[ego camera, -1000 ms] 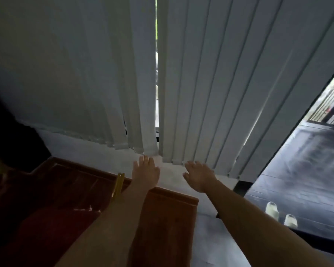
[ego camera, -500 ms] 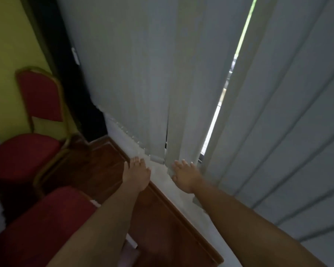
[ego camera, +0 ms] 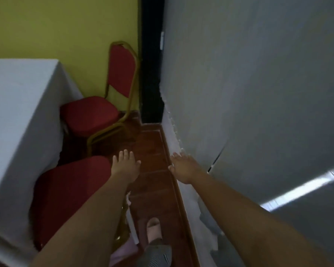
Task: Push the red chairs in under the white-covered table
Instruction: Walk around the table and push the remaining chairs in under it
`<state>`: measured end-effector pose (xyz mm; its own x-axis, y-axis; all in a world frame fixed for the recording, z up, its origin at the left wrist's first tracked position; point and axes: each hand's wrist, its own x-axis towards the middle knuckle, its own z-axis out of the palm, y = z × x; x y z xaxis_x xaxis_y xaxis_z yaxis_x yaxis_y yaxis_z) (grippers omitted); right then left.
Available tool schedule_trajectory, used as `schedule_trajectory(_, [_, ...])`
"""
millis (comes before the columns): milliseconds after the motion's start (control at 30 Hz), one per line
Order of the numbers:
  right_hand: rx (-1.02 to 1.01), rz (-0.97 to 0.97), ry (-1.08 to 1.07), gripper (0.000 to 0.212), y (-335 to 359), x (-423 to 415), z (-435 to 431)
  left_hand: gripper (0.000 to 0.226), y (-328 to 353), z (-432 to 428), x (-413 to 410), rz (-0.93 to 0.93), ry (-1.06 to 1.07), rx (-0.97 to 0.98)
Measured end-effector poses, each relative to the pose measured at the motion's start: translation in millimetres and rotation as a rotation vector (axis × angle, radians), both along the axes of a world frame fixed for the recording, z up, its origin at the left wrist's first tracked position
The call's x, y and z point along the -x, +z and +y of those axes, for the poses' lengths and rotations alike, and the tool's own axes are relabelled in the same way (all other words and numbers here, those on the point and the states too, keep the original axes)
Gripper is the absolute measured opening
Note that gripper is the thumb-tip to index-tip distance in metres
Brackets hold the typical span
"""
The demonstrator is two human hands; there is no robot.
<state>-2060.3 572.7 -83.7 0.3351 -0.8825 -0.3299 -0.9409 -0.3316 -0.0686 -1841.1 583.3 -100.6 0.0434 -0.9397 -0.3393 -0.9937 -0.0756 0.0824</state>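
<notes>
The white-covered table (ego camera: pixel 21 112) fills the left side. Two red chairs with gold frames stand beside it. The far red chair (ego camera: pixel 96 114) sits near the yellow wall, its seat partly tucked against the cloth and its back upright. The near red chair (ego camera: pixel 66 191) shows only its seat, close to the cloth, partly hidden by my left forearm. My left hand (ego camera: pixel 125 165) hovers open above the near seat's right edge, fingers spread. My right hand (ego camera: pixel 182 166) is open too, stretched out over the floor's edge near the blinds.
Grey vertical blinds (ego camera: pixel 249 93) run along the right side, leaving a narrow strip of red-brown wooden floor (ego camera: pixel 152 157) between them and the chairs. A yellow wall (ego camera: pixel 66 29) and a dark door frame (ego camera: pixel 151 74) close off the far end. My foot (ego camera: pixel 153 228) is on the floor.
The view has swung left from the blinds to the table and chairs. The white-covered table and the far chair have come into view. Both hands stay open and outstretched.
</notes>
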Motion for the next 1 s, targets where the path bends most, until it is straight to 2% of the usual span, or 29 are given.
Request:
schedule_trajectory(200, [0.03, 0.032, 0.123, 0.059, -3, -30, -125, 0.059, -17, -87, -31, 0.031, 0.163, 0.01])
schedule_trajectory(367, [0.018, 0.046, 0.167, 0.059, 9, -62, -223, 0.059, 3, -163, -69, 0.035, 0.22, 0.043])
schedule_trajectory(733, [-0.041, 0.049, 0.225, 0.056, 25, -119, -380, 0.06, 13, -270, -121, 0.092, 0.34, 0.064])
schedule_trajectory(1000, [-0.008, 0.036, 0.296, 0.057, 33, -153, -518, 0.059, 24, -380, -151, 0.059, 0.428, 0.094])
